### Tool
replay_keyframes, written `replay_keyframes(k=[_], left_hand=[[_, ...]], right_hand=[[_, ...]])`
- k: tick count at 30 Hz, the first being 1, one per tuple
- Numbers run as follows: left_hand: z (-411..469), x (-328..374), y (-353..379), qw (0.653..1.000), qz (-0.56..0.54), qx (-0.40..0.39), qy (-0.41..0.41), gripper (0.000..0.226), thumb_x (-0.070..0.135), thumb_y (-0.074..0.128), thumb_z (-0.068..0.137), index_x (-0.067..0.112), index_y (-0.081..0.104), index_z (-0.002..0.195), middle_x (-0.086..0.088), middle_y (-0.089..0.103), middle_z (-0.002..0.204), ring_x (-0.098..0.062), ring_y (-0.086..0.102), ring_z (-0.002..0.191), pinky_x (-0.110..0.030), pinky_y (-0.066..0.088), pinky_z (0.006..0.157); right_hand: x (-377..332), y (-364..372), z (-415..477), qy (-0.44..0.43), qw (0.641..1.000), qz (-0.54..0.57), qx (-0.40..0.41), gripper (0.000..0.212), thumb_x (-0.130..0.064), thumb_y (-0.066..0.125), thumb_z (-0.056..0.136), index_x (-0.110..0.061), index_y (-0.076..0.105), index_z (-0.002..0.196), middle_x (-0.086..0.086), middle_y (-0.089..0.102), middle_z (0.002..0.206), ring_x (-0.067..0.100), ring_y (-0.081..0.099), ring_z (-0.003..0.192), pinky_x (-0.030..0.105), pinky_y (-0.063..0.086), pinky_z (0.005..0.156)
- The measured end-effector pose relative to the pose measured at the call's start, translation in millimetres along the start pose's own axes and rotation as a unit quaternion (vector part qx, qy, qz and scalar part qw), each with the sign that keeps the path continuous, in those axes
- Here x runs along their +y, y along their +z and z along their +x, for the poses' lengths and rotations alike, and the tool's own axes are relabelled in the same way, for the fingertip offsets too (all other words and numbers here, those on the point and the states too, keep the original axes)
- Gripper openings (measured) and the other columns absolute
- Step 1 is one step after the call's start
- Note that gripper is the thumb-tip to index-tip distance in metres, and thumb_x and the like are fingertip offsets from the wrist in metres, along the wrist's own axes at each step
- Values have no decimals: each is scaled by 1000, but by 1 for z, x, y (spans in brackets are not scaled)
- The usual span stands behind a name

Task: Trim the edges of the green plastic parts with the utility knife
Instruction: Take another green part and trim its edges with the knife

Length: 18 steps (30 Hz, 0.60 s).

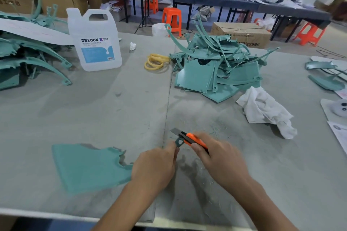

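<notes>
My left hand grips a green plastic part near the table's front; its flat panel spreads to the left and its small looped tab sticks up past my fingertips. My right hand holds an orange and black utility knife with the blade out, its tip pointing up-left right beside the tab. A large pile of green parts lies at centre right. Another heap of green parts sits at the far left.
A white DEXCON jug stands at the back left beside yellow rubber bands. A crumpled white cloth lies right of my hands. Green shavings dot the grey table. More green parts and papers lie at the right edge.
</notes>
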<state>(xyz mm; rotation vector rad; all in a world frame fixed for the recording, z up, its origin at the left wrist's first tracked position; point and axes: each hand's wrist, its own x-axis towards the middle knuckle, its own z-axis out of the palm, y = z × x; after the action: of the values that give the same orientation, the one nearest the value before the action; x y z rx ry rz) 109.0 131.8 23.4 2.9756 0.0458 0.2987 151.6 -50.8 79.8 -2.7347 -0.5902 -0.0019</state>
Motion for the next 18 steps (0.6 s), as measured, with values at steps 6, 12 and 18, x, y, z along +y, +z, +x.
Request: replay_keyframes(k=[6, 12, 18], left_hand=[[-2, 2, -3, 999, 37, -24, 6, 7, 33, 43, 102, 28, 44, 108, -3, 70, 82, -28, 70, 72, -33, 31, 55], [2, 8, -12, 994, 94, -56, -18, 10, 34, 67, 88, 30, 59, 92, -1, 66, 60, -23, 66, 51, -30, 26, 47], [4, 7, -5, 996, 86, -14, -14, 12, 35, 46, 101, 29, 55, 106, -2, 72, 80, -28, 72, 71, -32, 32, 54]], right_hand=[[-9, -14, 2, -23, 995, -93, -20, 31, -62, 32, 103, -43, 46, 124, -10, 63, 91, 21, 63, 78, 35, 42, 59], [-12, -18, 4, -18, 990, -135, -41, 30, -59, 32, 104, -40, 49, 119, -10, 65, 96, 22, 65, 82, 36, 42, 61], [-11, -23, 2, -27, 987, -156, -39, 31, -58, 31, 105, -37, 50, 119, -9, 63, 94, 22, 63, 79, 35, 40, 59]])
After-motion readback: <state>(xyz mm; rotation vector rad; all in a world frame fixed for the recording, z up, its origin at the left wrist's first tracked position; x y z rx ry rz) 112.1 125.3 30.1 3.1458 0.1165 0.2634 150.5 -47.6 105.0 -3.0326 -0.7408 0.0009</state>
